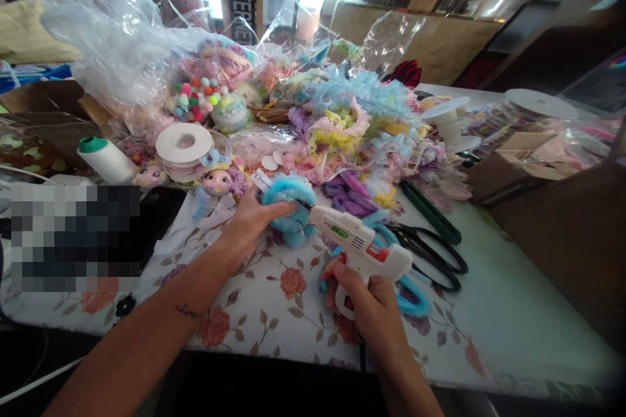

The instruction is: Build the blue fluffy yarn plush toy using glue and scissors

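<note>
My left hand (252, 218) grips a fluffy light-blue piece (288, 192), with the thumb lying across its front. A small white tag (261, 180) with handwriting sticks up at its upper left. Wrapped round the handle of a white hot glue gun (342, 231) is my right hand (364, 300), its fingers at the trigger. The dark nozzle points left and meets the fluffy piece beside my left thumb, though I cannot tell whether it touches. Bright blue fuzzy strips (413, 300) lie behind and under the right hand.
Black-handled scissors (435, 257) and a dark green rod-like tool (433, 214) lie at the right. Ruffled pastel trims (362, 111) are heaped behind. A white ribbon spool (184, 143), a thread cone (105, 159) and a doll face (218, 181) stand at the left. A cardboard box (557, 228) borders the right side.
</note>
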Action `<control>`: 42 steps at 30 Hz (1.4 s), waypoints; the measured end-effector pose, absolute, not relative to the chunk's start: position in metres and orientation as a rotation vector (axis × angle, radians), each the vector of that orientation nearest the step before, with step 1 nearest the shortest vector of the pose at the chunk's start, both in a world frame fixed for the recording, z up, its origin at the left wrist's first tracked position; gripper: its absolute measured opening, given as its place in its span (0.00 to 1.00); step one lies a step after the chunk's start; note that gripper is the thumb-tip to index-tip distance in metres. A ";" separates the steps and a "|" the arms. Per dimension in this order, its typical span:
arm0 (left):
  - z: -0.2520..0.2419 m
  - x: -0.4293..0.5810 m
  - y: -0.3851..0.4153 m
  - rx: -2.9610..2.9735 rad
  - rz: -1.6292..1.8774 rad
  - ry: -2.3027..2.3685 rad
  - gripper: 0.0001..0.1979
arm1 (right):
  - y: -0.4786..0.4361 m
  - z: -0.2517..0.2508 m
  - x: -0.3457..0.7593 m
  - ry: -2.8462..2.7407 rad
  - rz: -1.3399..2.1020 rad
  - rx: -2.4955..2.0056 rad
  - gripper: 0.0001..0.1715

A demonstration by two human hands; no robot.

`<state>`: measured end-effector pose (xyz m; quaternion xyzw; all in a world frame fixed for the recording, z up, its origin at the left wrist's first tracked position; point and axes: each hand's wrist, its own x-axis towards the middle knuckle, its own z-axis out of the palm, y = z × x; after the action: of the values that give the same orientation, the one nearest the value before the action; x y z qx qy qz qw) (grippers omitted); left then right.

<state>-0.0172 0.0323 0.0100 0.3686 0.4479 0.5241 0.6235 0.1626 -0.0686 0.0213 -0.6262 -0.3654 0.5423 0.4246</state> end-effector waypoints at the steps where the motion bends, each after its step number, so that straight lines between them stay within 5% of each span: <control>1: 0.011 -0.017 0.032 0.856 1.210 1.048 0.21 | -0.069 0.021 0.163 -0.903 1.360 -1.566 0.20; 42: 0.012 -0.019 0.033 0.783 1.211 1.095 0.25 | -0.070 0.021 0.165 -0.891 1.389 -1.481 0.22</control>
<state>-0.0191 0.0332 0.0119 0.3400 0.4758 0.5261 0.6175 0.1646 -0.0705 0.0211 -0.5980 -0.3596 0.5606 0.4459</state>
